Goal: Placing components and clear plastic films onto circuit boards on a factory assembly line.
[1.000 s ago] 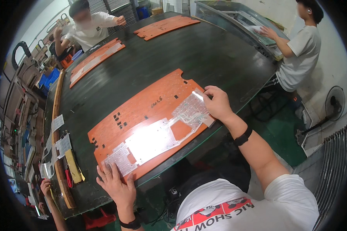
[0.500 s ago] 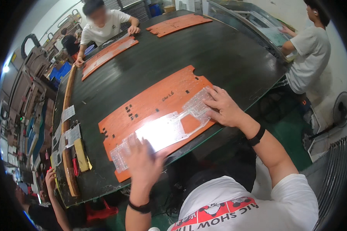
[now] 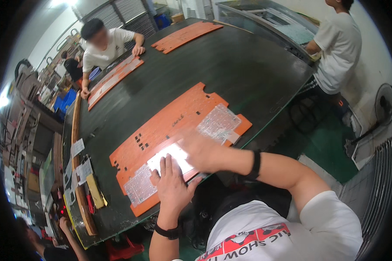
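Observation:
A large orange panel (image 3: 170, 126) with small cut-outs lies on the dark table (image 3: 231, 65) in front of me. A long clear membrane sheet (image 3: 217, 122) covers its near edge and shines under the light. My left hand (image 3: 172, 185) rests flat on the sheet's left half, fingers spread. My right hand (image 3: 202, 152) is blurred, sweeping over the sheet's middle just right of the left hand. Neither hand grips anything.
Two more orange panels (image 3: 115, 78) (image 3: 187, 35) lie farther up the table. A person in white (image 3: 106, 45) leans over one; another person (image 3: 337, 43) stands at the right by a glass-topped machine. A floor fan (image 3: 383, 104) stands right. Paper slips (image 3: 78, 148) lie on the table's left edge.
My right hand has swept left from the sheet's right end to its middle. My left hand has moved up onto the sheet and pressed flat. The view has tilted slightly.

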Available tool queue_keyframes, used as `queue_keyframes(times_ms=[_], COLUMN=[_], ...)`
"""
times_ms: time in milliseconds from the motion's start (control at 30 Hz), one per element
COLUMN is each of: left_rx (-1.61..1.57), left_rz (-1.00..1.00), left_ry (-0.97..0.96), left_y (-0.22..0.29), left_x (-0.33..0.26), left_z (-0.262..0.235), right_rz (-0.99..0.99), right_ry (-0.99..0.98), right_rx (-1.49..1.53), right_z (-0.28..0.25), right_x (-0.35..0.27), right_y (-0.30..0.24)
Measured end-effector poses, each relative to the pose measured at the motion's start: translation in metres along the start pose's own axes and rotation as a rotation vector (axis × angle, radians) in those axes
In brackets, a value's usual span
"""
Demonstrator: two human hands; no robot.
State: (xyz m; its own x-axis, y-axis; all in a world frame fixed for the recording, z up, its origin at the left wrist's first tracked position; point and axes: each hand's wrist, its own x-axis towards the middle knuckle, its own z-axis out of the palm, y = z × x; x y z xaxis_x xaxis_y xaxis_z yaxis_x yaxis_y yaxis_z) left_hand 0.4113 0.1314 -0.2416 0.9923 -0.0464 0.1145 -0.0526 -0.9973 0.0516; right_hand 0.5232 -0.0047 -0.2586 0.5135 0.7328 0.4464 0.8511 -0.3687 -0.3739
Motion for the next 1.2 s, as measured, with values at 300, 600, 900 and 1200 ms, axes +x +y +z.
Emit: queue_keyframes(times_ms=[300, 600, 900, 1200], left_rx=[0.056, -0.146, -0.039, -0.033], left_rz=[-0.132, 0.068, -0.130, -0.329], left_ry=[-0.127, 0.007, -0.055, 0.044], left_y=[0.025, 0.009, -0.083, -0.166], left_x=[0.020, 0.048, -0.024, -0.085], left_z=[-0.008, 0.016, 0.001, -0.022], right_rz=[0.371, 0.447, 0.523, 0.492], right_ry=[-0.235, -0.260, -0.341, -0.174], right_rx=[-0.324, -0.401, -0.404, -0.022], right_z=[-0.042, -0.052, -0.054, -0.063], right_x=[-0.032, -0.030, -0.023, -0.041], right_y=[0.057, 0.051, 0.042, 0.078])
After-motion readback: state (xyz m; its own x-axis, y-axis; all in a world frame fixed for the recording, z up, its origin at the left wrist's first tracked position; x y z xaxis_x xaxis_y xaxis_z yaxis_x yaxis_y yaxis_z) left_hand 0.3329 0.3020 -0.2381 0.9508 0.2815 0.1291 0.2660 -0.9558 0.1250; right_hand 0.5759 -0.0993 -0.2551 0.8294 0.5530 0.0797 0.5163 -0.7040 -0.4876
